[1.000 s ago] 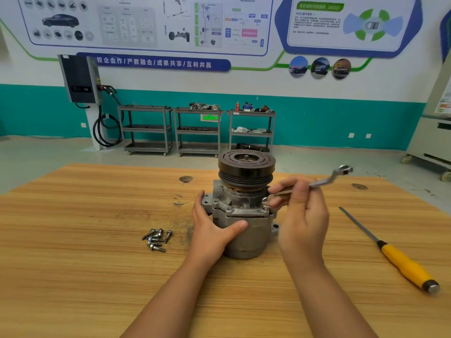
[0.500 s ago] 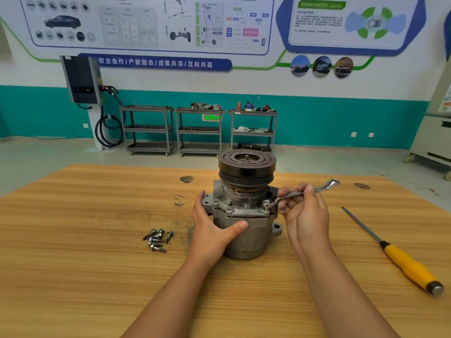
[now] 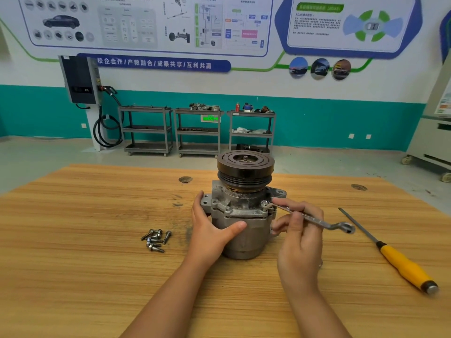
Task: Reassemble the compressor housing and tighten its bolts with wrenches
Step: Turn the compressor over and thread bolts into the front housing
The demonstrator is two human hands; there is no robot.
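Observation:
A grey compressor housing (image 3: 246,230) with a dark ribbed pulley (image 3: 245,170) on top stands upright mid-table. My left hand (image 3: 210,228) grips its left side, thumb across the front. My right hand (image 3: 299,230) holds a silver ring wrench (image 3: 314,219). The wrench's near ring sits on a bolt (image 3: 264,204) at the right corner of the housing flange, and its far end points right and toward me. Another bolt head (image 3: 228,211) shows on the flange front.
Several loose bolts (image 3: 156,239) lie on the wooden table (image 3: 85,252) left of the housing. A yellow-handled screwdriver (image 3: 400,262) lies at the right. Grey shelf carts (image 3: 197,130) stand far behind by the teal wall.
My right hand has swung the wrench handle clockwise, from pointing up-right and away to pointing right and toward me, its ring staying on the right flange bolt. The left hand has stayed put.

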